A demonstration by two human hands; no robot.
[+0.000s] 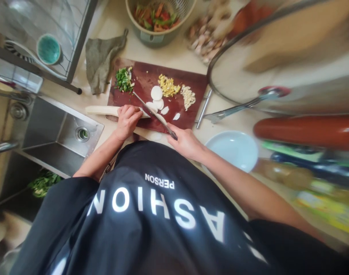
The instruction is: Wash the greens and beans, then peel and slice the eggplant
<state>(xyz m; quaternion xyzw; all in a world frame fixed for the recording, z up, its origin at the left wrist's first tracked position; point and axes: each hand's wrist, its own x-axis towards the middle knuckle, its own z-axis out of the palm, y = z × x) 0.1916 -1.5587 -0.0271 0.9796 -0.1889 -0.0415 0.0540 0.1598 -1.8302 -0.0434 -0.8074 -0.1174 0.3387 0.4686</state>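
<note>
My left hand [128,120] presses down on a long, pale white root vegetable [101,110], fingers curled over it near its cut end. The vegetable lies across the left edge of a dark red cutting board [142,70] and sticks out past it. In my right hand [186,142] is the handle of a kitchen knife [151,112], its blade slanting up and left across the board beside my left fingertips. Round white slices [156,93] lie just past the blade. Chopped green onion [123,80], yellow minced bits [168,86] and minced garlic [188,97] sit in separate piles.
Behind the board stands a green bowl [151,37] with cut vegetables and a strainer. A grey cloth [101,63] lies at the back left, above the steel sink [68,126]. To the right are a pale blue plate [233,149], tongs [234,110] and a large glass lid [220,57].
</note>
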